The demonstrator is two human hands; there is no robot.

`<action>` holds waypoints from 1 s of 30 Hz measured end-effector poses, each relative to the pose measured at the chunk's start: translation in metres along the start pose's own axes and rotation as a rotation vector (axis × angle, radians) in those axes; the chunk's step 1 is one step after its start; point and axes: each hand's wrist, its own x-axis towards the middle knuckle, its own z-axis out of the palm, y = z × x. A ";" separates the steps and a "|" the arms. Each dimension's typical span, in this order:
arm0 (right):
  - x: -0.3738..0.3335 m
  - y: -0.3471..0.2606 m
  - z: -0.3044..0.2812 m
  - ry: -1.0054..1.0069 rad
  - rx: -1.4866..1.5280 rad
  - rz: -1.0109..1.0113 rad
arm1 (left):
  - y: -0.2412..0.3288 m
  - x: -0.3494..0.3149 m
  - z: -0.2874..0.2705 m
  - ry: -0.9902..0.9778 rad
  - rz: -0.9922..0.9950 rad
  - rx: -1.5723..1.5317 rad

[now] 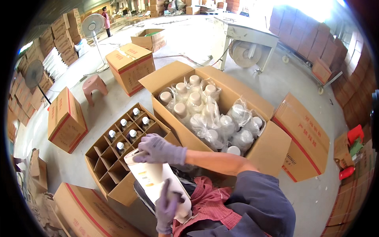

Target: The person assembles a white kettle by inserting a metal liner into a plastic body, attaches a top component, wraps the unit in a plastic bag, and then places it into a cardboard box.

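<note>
A long white piece with small orange marks (147,176), perhaps a roll or strip of labels, lies tilted across my lap. My right hand (162,150), in a purple-grey glove, has its fingers curled over the upper end. Lower down, my left hand (167,207), gloved too and slightly blurred, rests against it with fingers apart. Just beyond is an open carton with cardboard dividers (114,173); several white-capped bottles (132,134) stand in its far cells. To its right, a larger open carton (169,114) holds several white-capped bottles in clear plastic bags (195,100).
Closed cartons stand near left (92,211), at left (67,120), beyond (130,67) and at right (304,136). A pink stool (94,85) and standing fans (93,25) are at the far left. A white machine table (246,29) stands behind. Someone in pink (106,19) is far off.
</note>
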 end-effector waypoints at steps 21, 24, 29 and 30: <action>0.003 -0.032 -0.008 -0.255 -0.134 0.193 | -0.010 0.010 0.023 -0.140 0.185 0.287; -0.003 -0.012 -0.033 -0.207 0.369 -0.152 | -0.002 -0.005 0.000 -0.011 0.046 -0.129; 0.000 0.000 -0.017 -0.361 0.429 0.111 | -0.002 -0.016 -0.012 0.100 0.069 -0.088; 0.007 -0.012 -0.009 -0.356 0.237 0.110 | 0.001 -0.006 0.005 0.000 0.087 0.085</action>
